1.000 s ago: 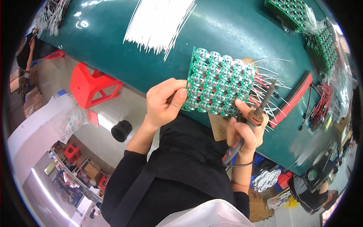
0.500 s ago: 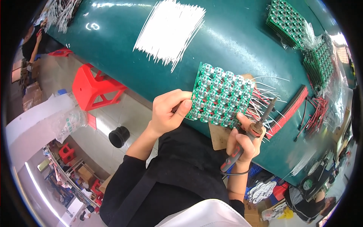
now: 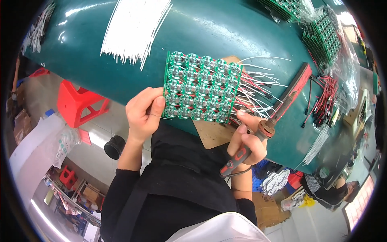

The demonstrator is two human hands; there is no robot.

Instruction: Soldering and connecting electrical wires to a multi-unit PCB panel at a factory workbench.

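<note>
A green circuit board panel [image 3: 201, 88], set with rows of round units, is held above the table's near edge. My left hand [image 3: 146, 112] pinches the panel's left edge between thumb and fingers. Red and white wires [image 3: 258, 90] spread out beyond the panel's right side. My right hand [image 3: 252, 139] is closed around a soldering iron [image 3: 238, 160], close to the panel's lower right corner. The iron's metal end points up and right, across a long red strip [image 3: 292, 94], and its tip is hard to make out.
White wires [image 3: 135, 30] lie in a bundle on the green table [image 3: 197, 28]. A brown board [image 3: 211, 135] sits under the panel. Stacked green panels [image 3: 322, 38] and red-black wires [image 3: 322, 97] are at the right. A red stool [image 3: 78, 104] stands on the floor at left.
The view has shifted, so the table and its things appear farther left. My right fingers have come off the panel's lower right corner, still around the soldering iron. My left hand keeps its pinch.
</note>
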